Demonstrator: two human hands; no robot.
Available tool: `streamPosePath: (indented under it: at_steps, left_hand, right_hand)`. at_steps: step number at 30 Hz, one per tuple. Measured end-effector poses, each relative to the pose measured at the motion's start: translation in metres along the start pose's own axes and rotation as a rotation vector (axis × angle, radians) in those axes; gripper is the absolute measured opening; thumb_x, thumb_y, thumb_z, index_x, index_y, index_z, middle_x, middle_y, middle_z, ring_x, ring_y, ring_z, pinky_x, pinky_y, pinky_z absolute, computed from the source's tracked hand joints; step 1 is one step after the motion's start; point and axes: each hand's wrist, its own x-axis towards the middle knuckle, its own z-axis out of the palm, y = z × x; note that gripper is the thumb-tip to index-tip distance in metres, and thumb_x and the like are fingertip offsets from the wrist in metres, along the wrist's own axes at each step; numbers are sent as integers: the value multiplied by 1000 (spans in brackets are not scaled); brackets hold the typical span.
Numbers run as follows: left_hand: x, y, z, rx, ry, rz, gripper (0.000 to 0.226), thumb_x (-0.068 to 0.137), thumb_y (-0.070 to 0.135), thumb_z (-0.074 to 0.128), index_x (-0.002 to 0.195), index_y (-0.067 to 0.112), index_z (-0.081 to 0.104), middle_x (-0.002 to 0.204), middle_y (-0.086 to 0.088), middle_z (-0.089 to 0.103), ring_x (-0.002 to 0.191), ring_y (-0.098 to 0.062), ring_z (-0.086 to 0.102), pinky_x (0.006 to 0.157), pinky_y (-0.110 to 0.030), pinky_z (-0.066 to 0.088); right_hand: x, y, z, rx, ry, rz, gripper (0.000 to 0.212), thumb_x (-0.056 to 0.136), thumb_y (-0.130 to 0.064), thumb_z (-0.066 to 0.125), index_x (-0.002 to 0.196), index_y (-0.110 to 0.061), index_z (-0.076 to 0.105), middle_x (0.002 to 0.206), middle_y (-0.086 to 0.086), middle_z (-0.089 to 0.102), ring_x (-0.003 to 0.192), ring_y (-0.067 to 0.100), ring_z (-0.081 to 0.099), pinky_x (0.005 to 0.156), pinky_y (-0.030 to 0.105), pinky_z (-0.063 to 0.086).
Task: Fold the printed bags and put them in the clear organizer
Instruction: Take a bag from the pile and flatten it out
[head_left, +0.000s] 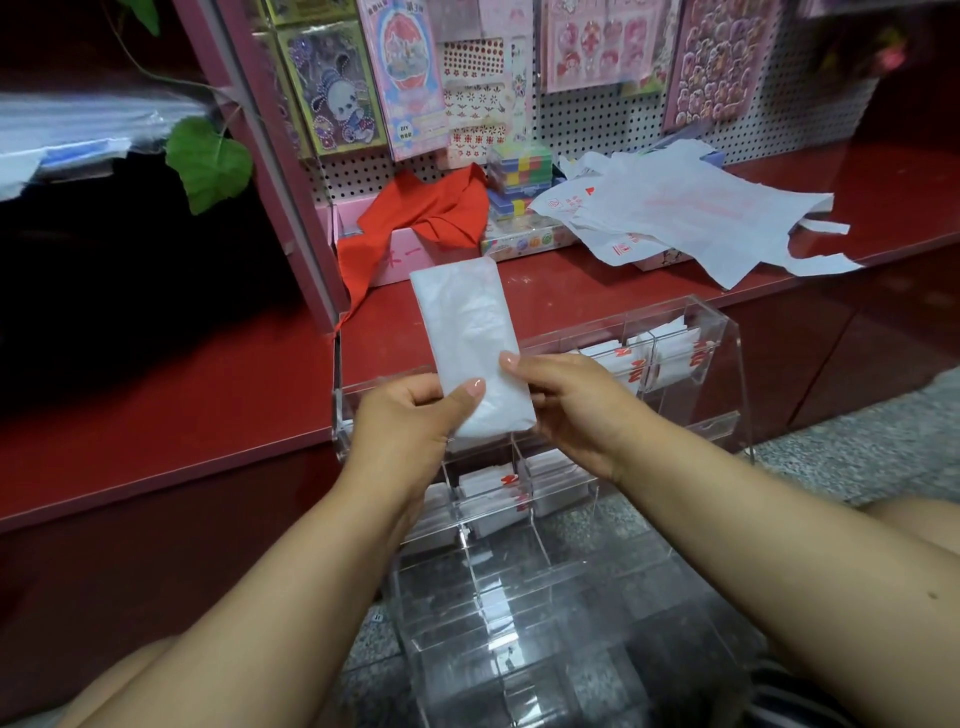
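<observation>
Here, left hand (410, 415) and right hand (566, 400) pinch a white bag (467, 332) folded into a narrow strip.

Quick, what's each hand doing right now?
Left hand: pinches the folded bag at its lower end.
Right hand: pinches the same bag's right edge.

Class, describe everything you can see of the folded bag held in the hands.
The folded bag is a long, narrow white strip of thin, crinkled plastic, folded flat, with no print showing. It stands nearly upright, leaning slightly left, above the clear organizer. The left hand and right hand pinch its lower end, thumbs on the front.
</observation>
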Motion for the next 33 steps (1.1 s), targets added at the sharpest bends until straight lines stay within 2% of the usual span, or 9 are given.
streamPosePath:
  at_steps: [2,6,11,15,20,23,26,29,33]
  left_hand:
    - [1,0,0,8,1,-9,6,87,6,68,87,2,72,58,7,68,44,3,52,46,-9,39]
    - [1,-1,1,16,-2,-18,8,87,5,68,93,0,71,56,8,67,43,4,52,45,-9,39]
    - [4,-2,-2,60,61,-106,33,85,21,73,114,7,63,82,-1,73,56,-2,61,53,-15,43]
    - [4,0,-3,-62,-48,-320,28,87,38,67,96,11,71,60,9,66,49,-3,55,57,-23,36]
    - [10,8,-7,-370,-44,-425,16,89,21,65,97,8,69,86,-8,76,71,-17,73,66,-34,61]
    - [11,10,-10,-257,35,-318,6,88,13,67,87,8,69,70,-4,73,55,-15,61,42,-20,46]
    - [6,10,-8,-185,61,-207,5,88,7,66,90,3,69,61,-1,70,44,-7,59,37,-12,37]
    - [2,10,-4,-100,29,-122,9,87,2,67,94,-2,70,62,-1,71,46,-6,63,41,-13,44]
    - [4,9,-5,36,-29,-93,13,92,10,63,82,5,70,43,3,55,29,-3,40,32,-11,27]
  right_hand:
    - [0,2,-1,-47,31,-21,16,91,-8,59,77,-3,67,69,5,71,65,15,68,60,22,54]
    - [4,9,-2,-79,79,-78,10,88,-2,61,91,-1,71,91,14,74,80,22,70,73,28,57]
    - [5,10,-2,-96,136,-152,15,85,3,64,97,-3,69,96,14,73,83,22,70,74,28,57]
    - [5,12,-1,-140,139,-209,20,83,5,66,98,-8,64,82,7,73,73,19,68,70,29,56]
    - [1,17,2,-292,94,-234,29,81,7,68,88,-15,50,60,-3,61,54,12,51,49,21,43]
    - [1,17,3,-452,124,-232,33,79,-1,74,90,-18,48,65,-4,60,56,8,49,56,22,44]
    - [1,12,1,-693,200,-236,29,76,-26,79,95,-22,57,57,-8,49,49,4,43,52,19,37]
    - [1,5,-1,-457,127,-124,13,87,-18,68,96,-9,64,41,-10,48,35,0,39,38,13,30]
    - [2,-1,-4,-317,79,-111,13,91,-8,60,78,-8,60,53,3,62,43,10,54,41,18,42]
